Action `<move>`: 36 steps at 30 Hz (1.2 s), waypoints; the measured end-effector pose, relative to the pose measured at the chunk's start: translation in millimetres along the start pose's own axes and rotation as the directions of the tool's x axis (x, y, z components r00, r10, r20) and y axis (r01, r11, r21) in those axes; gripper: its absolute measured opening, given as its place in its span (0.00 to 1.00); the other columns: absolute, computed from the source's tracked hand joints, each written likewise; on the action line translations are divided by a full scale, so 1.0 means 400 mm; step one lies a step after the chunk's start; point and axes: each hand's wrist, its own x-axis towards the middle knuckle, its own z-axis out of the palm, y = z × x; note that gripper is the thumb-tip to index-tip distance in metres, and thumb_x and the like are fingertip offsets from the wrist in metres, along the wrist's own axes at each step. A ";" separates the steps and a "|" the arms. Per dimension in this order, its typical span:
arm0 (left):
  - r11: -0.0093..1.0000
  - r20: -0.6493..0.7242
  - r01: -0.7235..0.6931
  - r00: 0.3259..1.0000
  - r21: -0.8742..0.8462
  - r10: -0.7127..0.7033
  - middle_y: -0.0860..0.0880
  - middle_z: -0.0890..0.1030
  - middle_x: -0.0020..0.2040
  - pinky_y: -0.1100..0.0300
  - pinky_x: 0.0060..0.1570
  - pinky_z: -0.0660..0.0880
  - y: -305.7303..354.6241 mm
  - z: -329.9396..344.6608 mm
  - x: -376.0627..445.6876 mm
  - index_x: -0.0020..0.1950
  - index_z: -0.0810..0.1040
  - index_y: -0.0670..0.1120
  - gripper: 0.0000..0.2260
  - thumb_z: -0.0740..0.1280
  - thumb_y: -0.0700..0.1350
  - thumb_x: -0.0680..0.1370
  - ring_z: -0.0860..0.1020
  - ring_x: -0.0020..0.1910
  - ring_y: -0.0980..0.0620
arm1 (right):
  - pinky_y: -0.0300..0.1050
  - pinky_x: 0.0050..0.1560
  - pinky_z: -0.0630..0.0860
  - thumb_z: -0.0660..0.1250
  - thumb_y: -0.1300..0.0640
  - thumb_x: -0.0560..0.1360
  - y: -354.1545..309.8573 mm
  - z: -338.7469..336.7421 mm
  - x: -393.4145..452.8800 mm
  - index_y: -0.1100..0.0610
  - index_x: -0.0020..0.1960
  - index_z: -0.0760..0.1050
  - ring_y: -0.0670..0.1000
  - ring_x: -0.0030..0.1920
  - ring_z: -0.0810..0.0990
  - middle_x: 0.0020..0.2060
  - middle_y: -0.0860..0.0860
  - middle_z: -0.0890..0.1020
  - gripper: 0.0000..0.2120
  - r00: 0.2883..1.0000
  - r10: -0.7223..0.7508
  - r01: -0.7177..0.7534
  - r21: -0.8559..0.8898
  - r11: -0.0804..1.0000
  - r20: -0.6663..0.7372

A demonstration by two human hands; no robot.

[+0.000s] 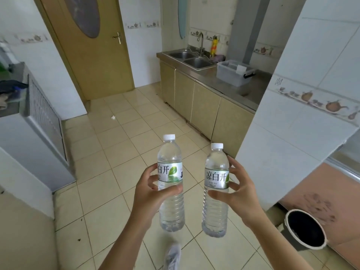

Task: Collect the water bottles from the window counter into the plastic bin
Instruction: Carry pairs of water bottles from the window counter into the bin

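Note:
I hold two clear water bottles upright in front of me over the tiled floor. My left hand grips the left bottle around its label. My right hand grips the right bottle at the label too. Both bottles have white caps and silver labels with a green leaf. The clear plastic bin with a black handle stands far ahead on the steel counter, to the right of the double sink.
A white tiled wall corner juts out on the right between me and the counter. A white bucket with a dark inside stands on the floor at lower right. A closed wooden door is ahead on the left. A grey cabinet lines the left side.

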 end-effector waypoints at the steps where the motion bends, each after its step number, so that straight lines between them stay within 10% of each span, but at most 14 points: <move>1: 1.000 0.004 -0.002 1.000 0.001 0.002 0.54 0.85 0.50 0.56 0.46 0.77 0.009 0.014 0.051 0.61 0.75 0.62 0.39 0.82 0.53 0.51 0.82 0.49 0.48 | 0.39 0.39 0.80 0.83 0.63 0.56 0.007 0.002 0.051 0.38 0.69 0.65 0.47 0.51 0.82 0.58 0.43 0.77 0.49 1.000 -0.005 0.005 -0.004 1.000 -0.003; 11: 0.999 0.156 -0.034 0.987 0.017 0.031 0.54 0.85 0.49 0.62 0.43 0.75 0.140 0.155 0.605 0.59 0.74 0.65 0.36 0.80 0.54 0.53 0.80 0.42 0.59 | 0.32 0.47 0.77 0.82 0.67 0.56 0.024 0.017 0.565 0.44 0.69 0.68 0.39 0.52 0.79 0.57 0.46 0.78 0.47 0.995 0.006 -0.005 0.004 1.000 -0.098; 24: 0.988 0.217 -0.145 0.967 0.045 0.132 0.54 0.85 0.51 0.66 0.43 0.75 0.259 0.421 1.189 0.62 0.74 0.63 0.36 0.81 0.53 0.55 0.80 0.45 0.59 | 0.59 0.54 0.79 0.83 0.65 0.55 0.071 -0.071 1.163 0.34 0.65 0.68 0.54 0.55 0.82 0.55 0.42 0.81 0.48 0.986 0.011 -0.005 0.031 1.000 -0.169; 36: 0.991 0.217 -0.114 0.971 0.064 0.098 0.55 0.84 0.53 0.52 0.51 0.78 0.381 0.753 1.704 0.59 0.75 0.66 0.36 0.81 0.52 0.54 0.80 0.50 0.49 | 0.36 0.40 0.78 0.82 0.68 0.55 0.080 -0.256 1.752 0.39 0.67 0.68 0.45 0.46 0.84 0.54 0.42 0.79 0.48 0.986 0.013 -0.004 0.052 0.999 -0.168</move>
